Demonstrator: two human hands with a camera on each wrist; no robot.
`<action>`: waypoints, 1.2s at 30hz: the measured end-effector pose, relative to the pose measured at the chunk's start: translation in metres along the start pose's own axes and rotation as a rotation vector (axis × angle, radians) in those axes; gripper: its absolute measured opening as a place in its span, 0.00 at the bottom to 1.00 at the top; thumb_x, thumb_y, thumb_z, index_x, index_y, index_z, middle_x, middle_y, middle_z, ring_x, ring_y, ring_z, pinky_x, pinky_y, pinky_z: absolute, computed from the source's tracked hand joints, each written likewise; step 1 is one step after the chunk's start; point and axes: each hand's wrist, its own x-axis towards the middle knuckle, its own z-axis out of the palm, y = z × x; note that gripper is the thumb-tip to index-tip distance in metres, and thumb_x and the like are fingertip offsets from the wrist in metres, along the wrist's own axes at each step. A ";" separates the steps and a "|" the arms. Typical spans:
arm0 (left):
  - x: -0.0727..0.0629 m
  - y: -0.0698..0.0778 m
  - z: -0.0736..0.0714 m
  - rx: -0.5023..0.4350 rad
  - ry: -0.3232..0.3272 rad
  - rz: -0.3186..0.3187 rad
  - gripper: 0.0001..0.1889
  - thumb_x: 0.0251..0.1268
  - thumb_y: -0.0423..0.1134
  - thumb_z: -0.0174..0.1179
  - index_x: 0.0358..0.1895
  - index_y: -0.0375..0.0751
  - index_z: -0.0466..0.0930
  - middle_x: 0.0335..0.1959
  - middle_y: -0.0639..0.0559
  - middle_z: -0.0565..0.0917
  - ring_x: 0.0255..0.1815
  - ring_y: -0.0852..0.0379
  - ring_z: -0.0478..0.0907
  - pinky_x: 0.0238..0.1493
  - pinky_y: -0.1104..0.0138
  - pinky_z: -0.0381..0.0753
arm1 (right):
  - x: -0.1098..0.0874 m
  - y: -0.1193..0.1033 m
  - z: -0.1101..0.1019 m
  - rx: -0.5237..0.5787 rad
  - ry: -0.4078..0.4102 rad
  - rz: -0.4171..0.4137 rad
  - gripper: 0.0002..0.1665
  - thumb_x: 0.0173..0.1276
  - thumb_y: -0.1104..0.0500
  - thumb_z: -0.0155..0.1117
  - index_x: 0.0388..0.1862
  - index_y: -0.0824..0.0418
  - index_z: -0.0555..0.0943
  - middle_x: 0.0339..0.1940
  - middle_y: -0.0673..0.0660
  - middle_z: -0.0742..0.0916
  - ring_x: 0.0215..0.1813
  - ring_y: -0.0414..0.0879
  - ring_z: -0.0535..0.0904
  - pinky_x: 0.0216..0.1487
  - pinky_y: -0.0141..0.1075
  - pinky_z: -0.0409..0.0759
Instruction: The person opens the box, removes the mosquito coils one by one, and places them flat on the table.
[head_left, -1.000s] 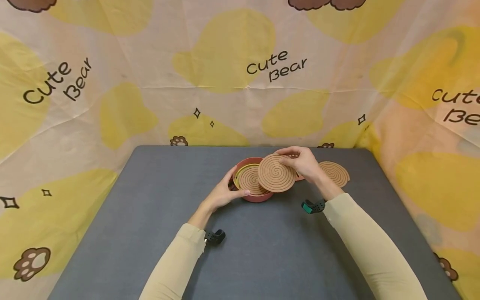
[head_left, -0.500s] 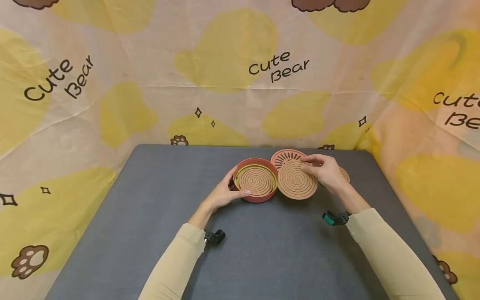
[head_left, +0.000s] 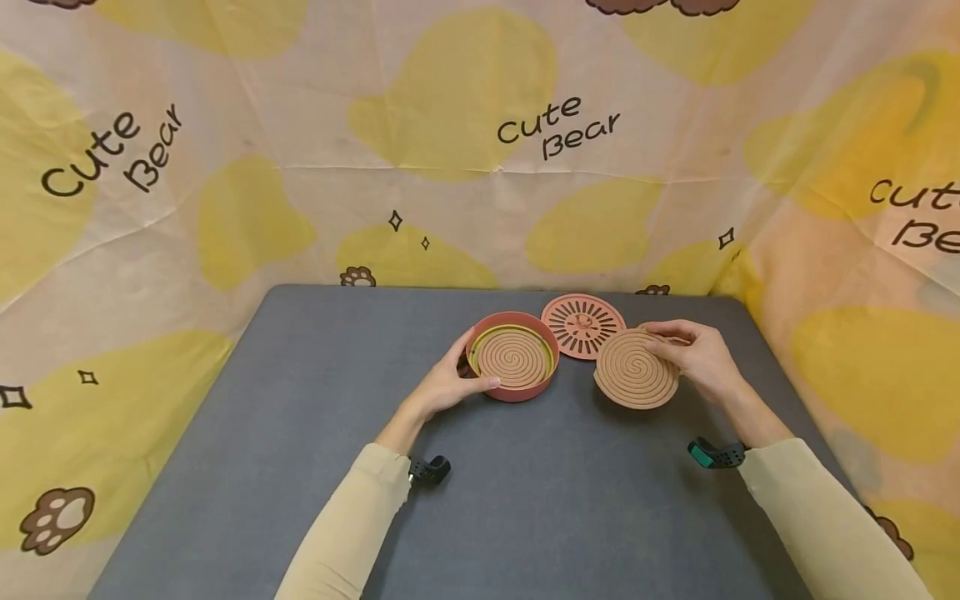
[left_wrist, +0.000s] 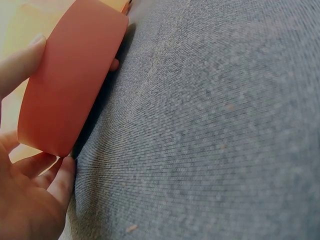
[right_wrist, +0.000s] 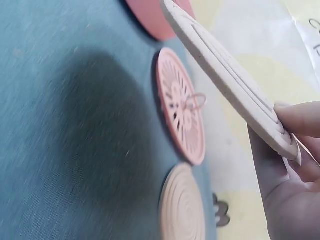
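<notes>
My left hand [head_left: 438, 390] grips a round red mosquito coil holder [head_left: 514, 395], thumb at its near rim and fingers round its left side. A tan spiral mosquito coil [head_left: 513, 360] lies inside, within a yellow ring. In the left wrist view the holder's smooth outer wall [left_wrist: 75, 75] shows between thumb and fingers. My right hand [head_left: 708, 362] pinches a second mosquito coil [head_left: 636, 371] by its edge. The right wrist view shows this coil [right_wrist: 225, 80] tilted and raised above the table.
A pink slotted lid [head_left: 582, 325] with a small loop lies on the grey table [head_left: 525, 508], right of the holder. Another coil [right_wrist: 182, 205] lies flat beside the lid, mostly hidden behind my right hand in the head view. A printed cloth [head_left: 450, 100] hangs behind the table.
My right hand has carried its coil rightward, from over the holder to the right of it. The lid and the coil in the holder are now uncovered. My left hand has stayed in place.
</notes>
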 end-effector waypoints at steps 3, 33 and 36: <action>0.000 0.000 0.000 -0.004 0.003 0.002 0.57 0.55 0.52 0.78 0.83 0.63 0.47 0.79 0.51 0.61 0.78 0.53 0.60 0.75 0.54 0.63 | -0.006 0.007 -0.008 -0.008 0.027 0.001 0.29 0.70 0.60 0.71 0.62 0.78 0.77 0.46 0.40 0.85 0.44 0.32 0.83 0.41 0.26 0.83; 0.002 0.002 0.000 -0.004 -0.027 0.027 0.57 0.58 0.47 0.77 0.83 0.61 0.44 0.80 0.45 0.58 0.79 0.48 0.58 0.76 0.51 0.60 | -0.043 0.067 -0.100 0.310 0.214 0.146 0.13 0.67 0.69 0.71 0.42 0.52 0.91 0.34 0.42 0.89 0.34 0.35 0.85 0.32 0.26 0.82; 0.002 0.002 0.001 0.005 -0.012 0.025 0.56 0.57 0.49 0.77 0.83 0.63 0.46 0.80 0.48 0.59 0.78 0.50 0.59 0.75 0.52 0.62 | -0.046 0.072 -0.105 0.291 0.236 0.162 0.13 0.66 0.69 0.72 0.41 0.51 0.91 0.34 0.41 0.89 0.33 0.34 0.84 0.31 0.26 0.82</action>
